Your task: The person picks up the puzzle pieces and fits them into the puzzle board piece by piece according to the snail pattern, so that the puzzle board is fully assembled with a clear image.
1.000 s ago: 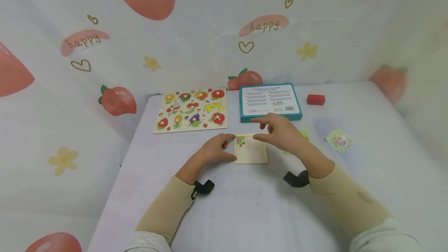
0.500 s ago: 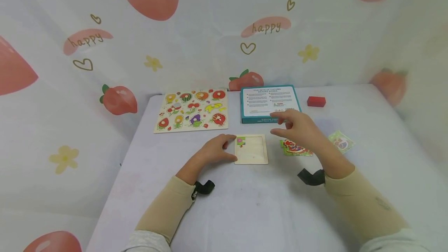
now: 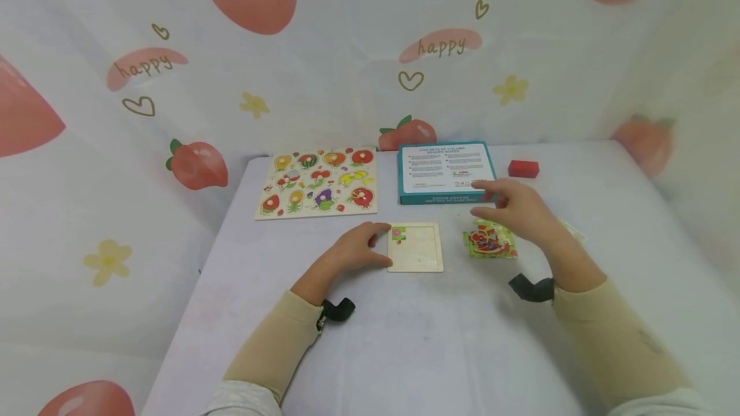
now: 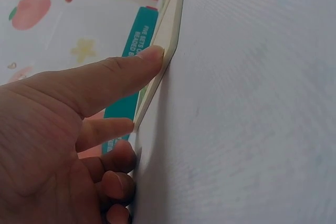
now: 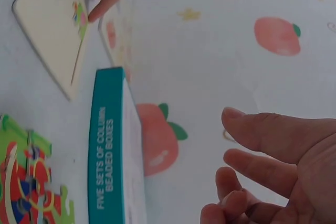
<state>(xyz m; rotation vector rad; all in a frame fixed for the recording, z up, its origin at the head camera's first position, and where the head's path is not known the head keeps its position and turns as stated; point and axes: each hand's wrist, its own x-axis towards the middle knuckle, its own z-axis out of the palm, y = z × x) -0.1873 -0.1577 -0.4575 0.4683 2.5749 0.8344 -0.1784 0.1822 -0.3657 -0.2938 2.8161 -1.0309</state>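
Note:
A small square wooden puzzle board lies on the table, one green and pink puzzle piece sitting in its far left corner. My left hand holds the board along its left edge, thumb at the near corner and index fingertip at the far one. In the left wrist view the thumb rests on the rim. My right hand hovers right of the board with thumb and forefinger apart and nothing between them. Below it lies a pile of loose green and red puzzle pieces.
Behind the board stands a teal box with a printed label. A fruit knob puzzle lies at the back left. A red block is at the back right, and a picture card peeks out past my right wrist.
My right hand has moved from over the board to the right, above the loose pieces, which came into fuller view. My left hand has stayed at the board's left edge.

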